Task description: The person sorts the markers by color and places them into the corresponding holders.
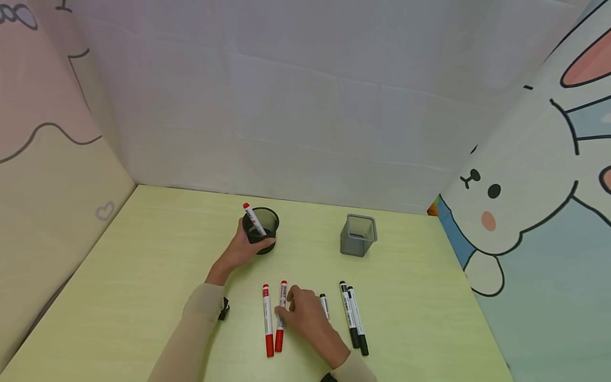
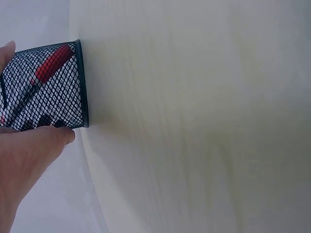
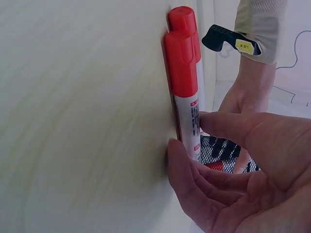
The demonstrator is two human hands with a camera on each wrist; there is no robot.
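My left hand point(image 1: 238, 250) grips a round black mesh cup point(image 1: 272, 222) by its side; a red-and-white marker point(image 1: 255, 220) leans inside. In the left wrist view the thumb of that hand point(image 2: 29, 153) lies along the mesh point(image 2: 60, 92), and a red cap point(image 2: 51, 64) shows through it. My right hand point(image 1: 312, 322) pinches the right one of two red markers point(image 1: 279, 334) on the table; the other red marker point(image 1: 267, 318) lies just to its left. In the right wrist view, thumb and fingertip of the hand point(image 3: 267, 150) are at the white barrel of the nearer marker point(image 3: 186, 107).
A square grey mesh holder point(image 1: 355, 245) stands at the back right. Two black-capped markers point(image 1: 347, 313) point(image 1: 358, 321) lie right of my right hand, and another black-ended marker point(image 1: 324, 304) is partly hidden behind that hand. Cloth walls border the table point(image 1: 420, 297).
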